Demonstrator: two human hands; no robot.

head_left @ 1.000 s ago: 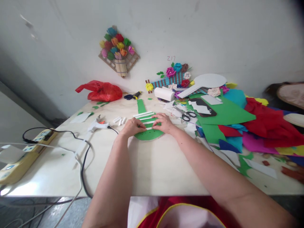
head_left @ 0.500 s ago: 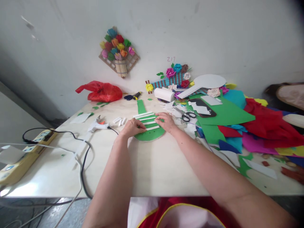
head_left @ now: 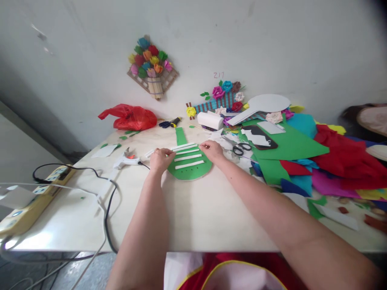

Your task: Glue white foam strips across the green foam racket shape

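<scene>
- the green round piece (head_left: 190, 175) lies flat on the table (head_left: 211, 217) in front of you, its narrow stem pointing away toward the wall (head_left: 272, 52).
- several white strips (head_left: 189, 164) lie across it, roughly in line with one another; the 2 nearest you show whole, with green between them, and a few small dark dots mark the green just below.
- your left hand (head_left: 161, 160) is at the left side of the round piece, thumb and fingertips drawn together by the strip ends; it is not clear from here whether they pinch a strip.
- your right hand (head_left: 212, 151) is at the far right edge, fingers bent and thumb close to the index tip, near the other ends of the upper strips; you can't make out any grip there either.
- left of your left hand rests a white glue gun (head_left: 125, 162), and farther left a yellow power strip (head_left: 39, 197).
- beyond the stem sit a red plastic bag (head_left: 130, 117) and a tool with a yellow and black handle (head_left: 175, 122).
- to your right are black-handled scissors (head_left: 238, 150) among white scraps, then a large green sheet (head_left: 299, 147) and bunched red material (head_left: 341, 161).
- a paper-flower bouquet (head_left: 155, 87) hangs on the wall, left of the red number 217 (head_left: 218, 75).
</scene>
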